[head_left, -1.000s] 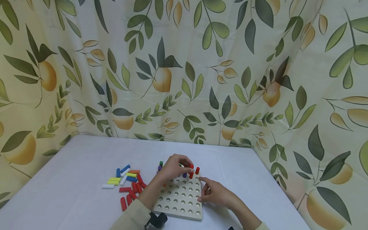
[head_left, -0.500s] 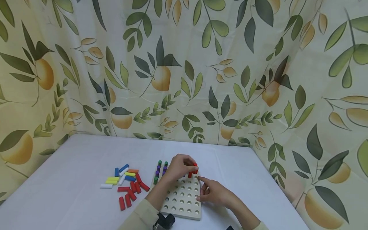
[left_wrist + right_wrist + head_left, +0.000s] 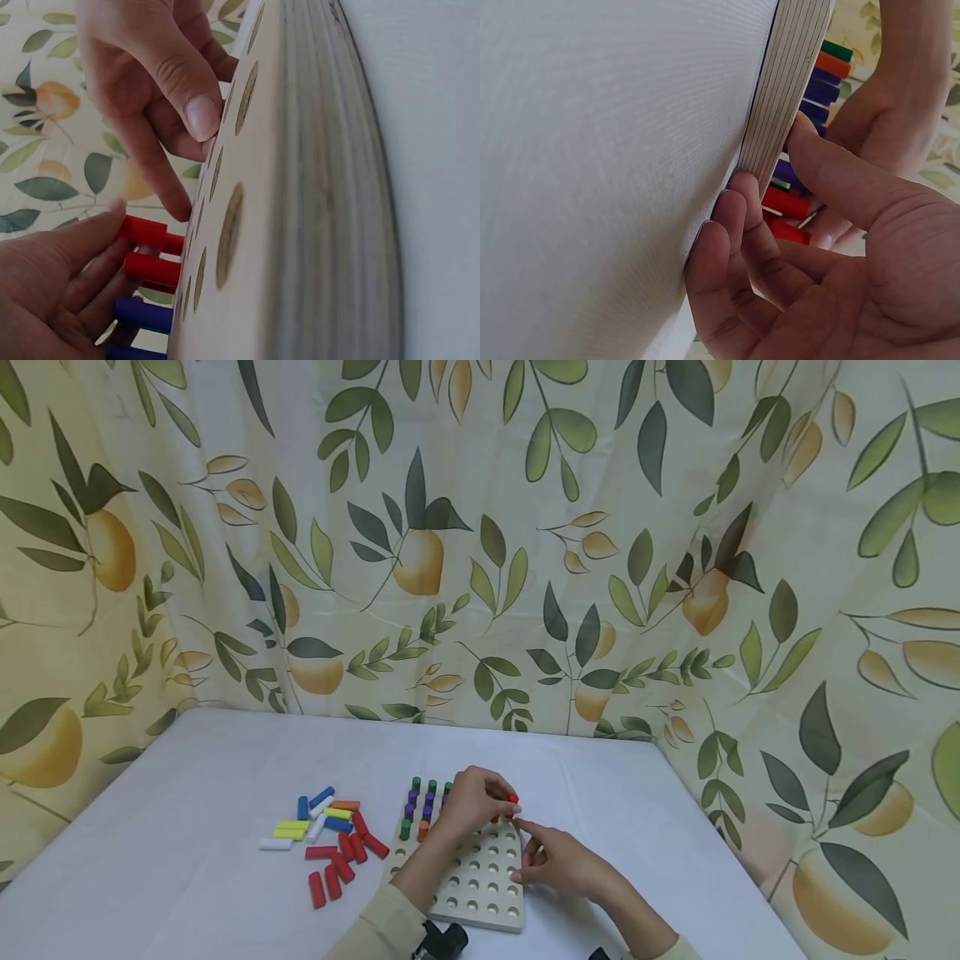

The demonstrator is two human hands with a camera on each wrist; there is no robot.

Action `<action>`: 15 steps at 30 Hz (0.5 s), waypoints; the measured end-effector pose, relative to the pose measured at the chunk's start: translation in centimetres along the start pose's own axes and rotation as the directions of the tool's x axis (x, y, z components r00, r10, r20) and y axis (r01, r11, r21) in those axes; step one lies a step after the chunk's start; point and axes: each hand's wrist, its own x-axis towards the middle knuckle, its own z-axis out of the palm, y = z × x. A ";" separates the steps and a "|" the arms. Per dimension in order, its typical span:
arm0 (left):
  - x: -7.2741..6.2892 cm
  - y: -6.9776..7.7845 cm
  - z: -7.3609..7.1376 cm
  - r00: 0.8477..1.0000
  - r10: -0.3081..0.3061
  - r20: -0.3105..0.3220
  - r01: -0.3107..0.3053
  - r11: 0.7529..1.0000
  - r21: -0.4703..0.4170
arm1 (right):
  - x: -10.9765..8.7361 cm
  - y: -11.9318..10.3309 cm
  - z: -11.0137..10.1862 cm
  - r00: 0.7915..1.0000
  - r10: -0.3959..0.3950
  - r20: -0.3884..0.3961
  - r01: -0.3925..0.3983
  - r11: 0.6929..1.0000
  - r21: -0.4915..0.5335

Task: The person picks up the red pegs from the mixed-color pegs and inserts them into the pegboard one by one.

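The left hand [image 3: 474,797] reaches across the pegboard [image 3: 480,921], its grip closed in a pinch on a red peg [image 3: 142,230] at the far right corner; a second red peg [image 3: 151,268] stands just beside it, with blue-purple pegs [image 3: 144,315] next along. The right hand [image 3: 558,860] holds the board's right edge, thumb against the upper edge and other fingers curled at the side, near the white surface [image 3: 225,827]. Towards the board's far left, green pegs [image 3: 432,786], purple pegs [image 3: 412,797] and an orange peg [image 3: 423,828] stand upright in holes, while the nearer rows show bare holes, partly hidden by the left forearm. Left of the board, apart from it, loose pegs lie on their sides: several red ones [image 3: 318,890], yellow ones [image 3: 292,826], white ones [image 3: 276,844], blue ones [image 3: 338,824] and an orange one [image 3: 347,806]. A black device [image 3: 446,941] sits at the left wrist, below a beige sleeve [image 3: 386,928], and behind the surface hangs a curtain [image 3: 442,652] printed with leaves and orange fruit
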 end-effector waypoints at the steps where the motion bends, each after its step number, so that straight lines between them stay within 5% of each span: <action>1: 0.0 0.1 0.1 1.000 -0.008 -0.008 0.008 1.000 0.006 | 0.0 0.0 0.0 1.000 0.001 -0.001 -0.001 1.000 0.003; 8: -0.3 0.6 0.3 0.996 -0.072 -0.048 0.075 0.995 0.063 | -0.2 -0.2 0.0 1.000 -0.013 -0.002 0.013 1.000 0.017; 15: -0.5 0.4 0.6 0.999 -0.034 -0.005 0.034 0.998 0.043 | -0.1 -0.2 0.0 1.000 0.003 -0.003 -0.003 1.000 0.021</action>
